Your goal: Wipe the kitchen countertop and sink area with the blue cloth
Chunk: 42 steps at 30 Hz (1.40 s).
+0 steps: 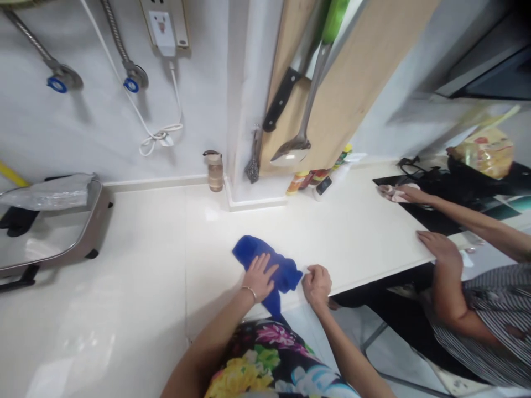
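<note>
A blue cloth [249,250] lies crumpled on the white counter [166,249] near its front edge. My left hand [260,276] rests flat on the cloth, fingers spread and pressing it down. My right hand [317,285] sits just right of the cloth at the counter edge, its fingers curled into a loose fist; whether it pinches the cloth's corner is hidden.
Another person at the right has one hand [437,246] flat on the counter edge and the other on a pink cloth [390,192] by a black stove. A small jar [215,171], bottles [309,179], hanging knife [282,97] and ladle [296,146] stand behind. A metal appliance [50,237] sits at left.
</note>
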{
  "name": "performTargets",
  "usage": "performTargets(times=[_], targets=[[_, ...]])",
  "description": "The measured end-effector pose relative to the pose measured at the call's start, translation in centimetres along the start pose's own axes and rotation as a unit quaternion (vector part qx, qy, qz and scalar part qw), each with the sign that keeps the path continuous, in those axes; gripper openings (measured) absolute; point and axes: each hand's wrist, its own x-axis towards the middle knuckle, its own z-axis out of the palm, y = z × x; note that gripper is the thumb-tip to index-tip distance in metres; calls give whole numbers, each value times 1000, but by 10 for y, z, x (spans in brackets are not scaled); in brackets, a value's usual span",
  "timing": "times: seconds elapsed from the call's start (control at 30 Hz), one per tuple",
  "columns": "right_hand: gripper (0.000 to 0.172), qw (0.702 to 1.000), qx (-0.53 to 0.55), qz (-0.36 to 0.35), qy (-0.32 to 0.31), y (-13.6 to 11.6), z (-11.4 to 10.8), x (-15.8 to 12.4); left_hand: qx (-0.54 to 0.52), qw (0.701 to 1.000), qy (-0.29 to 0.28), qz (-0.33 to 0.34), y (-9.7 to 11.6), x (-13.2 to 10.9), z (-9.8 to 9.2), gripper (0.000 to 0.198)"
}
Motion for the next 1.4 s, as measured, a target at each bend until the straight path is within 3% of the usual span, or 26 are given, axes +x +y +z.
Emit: performTargets(times=[0.1,0.27,0.4,0.5,0.83,1.4], targets=[[20,1000,1,4,8,1,2,-1,11,1000,6,-11,-21,-26,-16,54],[21,1000,5,1,8,1,3,-2,48,994,33,-95,-64,-68,-49,55],[21,1000,1,10,1,-2,1,-1,102,969,92,-204,-101,-70,-72,50],[20,1000,-4,16,-1,-4,0,-1,129,946,123,-270,-125,-52,-83,50],[19,999,9,16,-26,-2,0,-1,131,896,165,-390,-191,36,-102,54],[20,998,-24,1,-61,-8,0,4,120,899,158,-391,-259,135,-118,54]])
